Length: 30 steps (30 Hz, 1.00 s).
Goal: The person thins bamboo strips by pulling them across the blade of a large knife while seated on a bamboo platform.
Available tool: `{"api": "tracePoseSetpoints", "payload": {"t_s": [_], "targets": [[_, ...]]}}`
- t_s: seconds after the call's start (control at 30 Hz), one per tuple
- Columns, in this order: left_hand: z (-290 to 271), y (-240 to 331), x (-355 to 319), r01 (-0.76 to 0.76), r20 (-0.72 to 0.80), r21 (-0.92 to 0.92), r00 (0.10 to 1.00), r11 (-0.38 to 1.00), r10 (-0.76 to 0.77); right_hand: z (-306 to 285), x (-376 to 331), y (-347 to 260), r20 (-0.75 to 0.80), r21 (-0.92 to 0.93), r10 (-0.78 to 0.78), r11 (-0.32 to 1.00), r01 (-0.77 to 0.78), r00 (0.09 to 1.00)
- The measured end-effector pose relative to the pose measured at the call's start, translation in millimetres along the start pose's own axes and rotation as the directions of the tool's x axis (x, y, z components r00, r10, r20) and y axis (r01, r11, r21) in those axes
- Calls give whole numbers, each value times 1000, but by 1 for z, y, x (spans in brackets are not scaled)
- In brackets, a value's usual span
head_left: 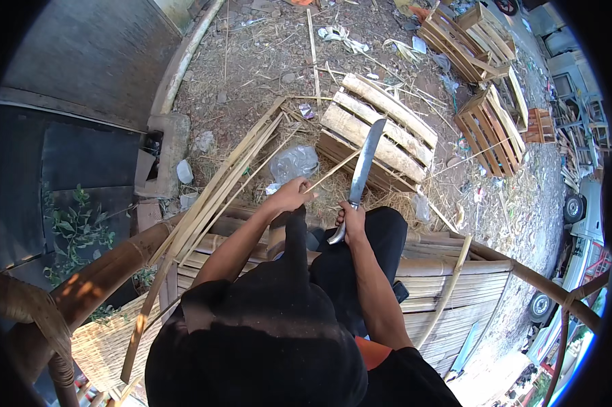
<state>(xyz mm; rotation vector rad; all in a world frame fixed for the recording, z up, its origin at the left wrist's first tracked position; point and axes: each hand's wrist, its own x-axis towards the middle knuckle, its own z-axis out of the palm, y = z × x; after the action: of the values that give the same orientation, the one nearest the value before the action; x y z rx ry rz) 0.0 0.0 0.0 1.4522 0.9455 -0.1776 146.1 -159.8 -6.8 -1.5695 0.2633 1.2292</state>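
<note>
My right hand is wrapped round the handle of a machete, whose broad metal blade points up and away from me. To its left, my left hand pinches a thin bamboo strip. The strip slants from my fingers up to the right, its far end close to the blade. I cannot tell whether the two touch. A slatted wooden crate stands on the ground just beyond the blade. A bundle of long bamboo strips leans at my left, beside my left forearm.
I sit on a bamboo bench with pole rails. A clear plastic bag lies beyond my left hand. More wooden crates stand at the far right, near a parked vehicle. A leafy plant grows by the dark wall at left.
</note>
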Motion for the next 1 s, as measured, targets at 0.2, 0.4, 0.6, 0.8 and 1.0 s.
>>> {"api": "tracePoseSetpoints", "payload": {"t_s": [0.2, 0.4, 0.6, 0.8, 1.0], "targets": [[-1, 18, -6, -78, -7, -130, 997, 988, 77, 9, -1, 0, 6, 38, -38, 999, 37, 999], [11, 32, -7, -61, 88, -493, 989, 868, 120, 4, 3, 9, -48, 68, -136, 988, 140, 989], [14, 78, -35, -161, 30, -580, 975, 799, 219, 11, -8, 3, -71, -43, -391, 920, 389, 918], [9, 74, -46, -271, -74, -526, 959, 806, 275, 17, -31, -10, -1, -200, -627, 763, 614, 779], [20, 57, -66, -195, -66, -449, 981, 872, 185, 13, -41, -10, 69, -277, -712, 660, 699, 699]]}}
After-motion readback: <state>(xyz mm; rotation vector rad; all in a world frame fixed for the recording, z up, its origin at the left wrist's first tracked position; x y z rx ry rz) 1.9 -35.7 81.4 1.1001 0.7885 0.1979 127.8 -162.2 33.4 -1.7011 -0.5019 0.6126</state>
